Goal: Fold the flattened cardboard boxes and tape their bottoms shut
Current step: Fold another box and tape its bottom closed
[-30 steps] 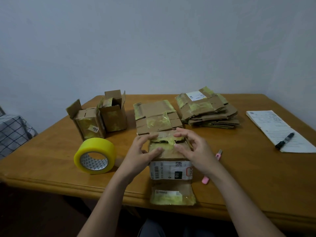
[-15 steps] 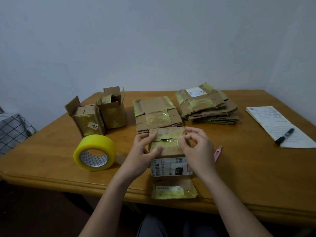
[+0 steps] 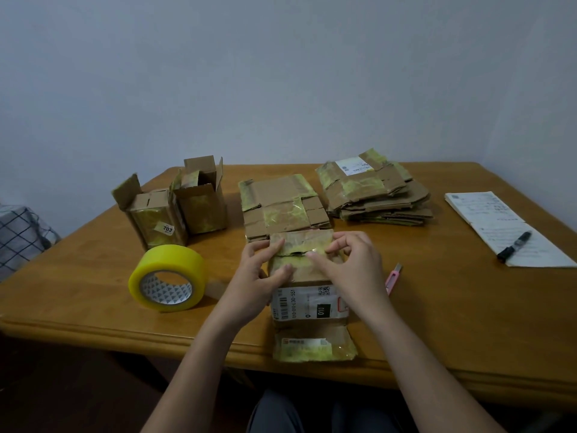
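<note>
Holding down two flaps, both hands sit on top of the box [image 3: 307,276], which stands near the front edge of the counter [image 3: 437,307], right in front of the person. Left hand [image 3: 260,273] has its thumb and fingers pinching the left side of the flaps; right hand [image 3: 349,264] has its fingers curled, tips pinching the flaps by the crack where they meet.

Cardboard like this is prob light & a bit floppy – it looks used and crinkly, so the flaps may spring back up if let go. Old tape on it looks shiny, maybe slippery. Best place to hold, I think: flat on the flaps close to the crack, w/ one hand free for the tape roll [image 3: 167,278], which lies just to the left.

Looks: brown box, yellow-green old tape patches, a white label w/ barcode on the front, one more flap hanging toward the person. Other boxes – two folded boxes [image 3: 175,207] at back left, flat stacks [image 3: 371,189] at back – wait well apart
</note>
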Demonstrator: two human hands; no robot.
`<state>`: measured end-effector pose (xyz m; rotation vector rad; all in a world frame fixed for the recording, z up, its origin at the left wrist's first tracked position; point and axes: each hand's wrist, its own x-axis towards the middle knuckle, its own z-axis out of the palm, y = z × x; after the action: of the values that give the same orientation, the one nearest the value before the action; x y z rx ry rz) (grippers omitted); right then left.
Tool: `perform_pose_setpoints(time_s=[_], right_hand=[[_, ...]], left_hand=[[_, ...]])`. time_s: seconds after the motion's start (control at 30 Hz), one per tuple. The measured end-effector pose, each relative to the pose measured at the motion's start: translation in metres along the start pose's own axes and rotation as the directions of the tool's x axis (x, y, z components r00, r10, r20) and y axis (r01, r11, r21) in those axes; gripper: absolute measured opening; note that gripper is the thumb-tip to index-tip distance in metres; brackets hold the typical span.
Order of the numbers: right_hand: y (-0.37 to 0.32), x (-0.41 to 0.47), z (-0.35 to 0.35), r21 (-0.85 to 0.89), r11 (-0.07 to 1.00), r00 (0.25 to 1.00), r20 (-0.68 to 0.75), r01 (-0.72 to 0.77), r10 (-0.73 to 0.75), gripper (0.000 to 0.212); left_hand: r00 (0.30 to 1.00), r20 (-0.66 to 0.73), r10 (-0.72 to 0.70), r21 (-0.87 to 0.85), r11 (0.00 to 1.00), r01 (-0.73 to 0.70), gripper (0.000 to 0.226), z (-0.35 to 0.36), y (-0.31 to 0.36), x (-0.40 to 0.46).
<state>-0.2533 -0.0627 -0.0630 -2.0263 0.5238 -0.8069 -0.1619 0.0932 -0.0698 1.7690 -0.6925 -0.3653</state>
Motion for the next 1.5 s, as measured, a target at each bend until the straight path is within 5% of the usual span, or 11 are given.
perform_pose_setpoints(time_s=[0.37,0.6,0.8,0.9,1.03,1.3,1.5], right_hand=[[0.009,-0.001,0.0,0.071,0.997,0.996,-0.085,0.029,-0.023,0.021],[0.013,0.005,-0.002,0.28,0.956,0.995,0.074,-0.089,0.071,0.036],[0.026,0.006,-0.014,0.337,0.931,0.974,0.213,-0.144,0.074,0.033],[0.025,0.008,-0.016,0.344,0.936,0.962,0.271,-0.071,-0.027,0.047],[0.028,0.016,-0.017,0.192,0.981,0.963,0.255,0.034,-0.084,0.025],[0.035,0.023,-0.01,0.247,0.963,0.977,0.152,0.107,-0.148,0.01],[0.046,0.027,-0.004,0.345,0.935,0.977,0.156,0.086,-0.148,0.021]], left_hand=[[1.0,-0.012,0.018,-0.031,0.999,-0.019,0.05,0.002,0.003,-0.001],[0.998,-0.015,0.061,-0.089,0.994,-0.062,0.044,0.003,-0.004,-0.003],[0.992,-0.021,0.128,-0.174,0.976,-0.13,0.062,0.005,-0.01,-0.009],[0.988,-0.013,0.155,-0.118,0.981,-0.156,0.057,0.004,-0.012,-0.007],[0.985,0.01,0.173,-0.099,0.98,-0.171,0.055,0.001,-0.015,-0.003],[0.975,0.018,0.22,-0.121,0.969,-0.217,0.054,-0.004,-0.023,0.004],[0.967,-0.017,0.254,-0.12,0.96,-0.254,0.046,-0.003,-0.026,0.006]])
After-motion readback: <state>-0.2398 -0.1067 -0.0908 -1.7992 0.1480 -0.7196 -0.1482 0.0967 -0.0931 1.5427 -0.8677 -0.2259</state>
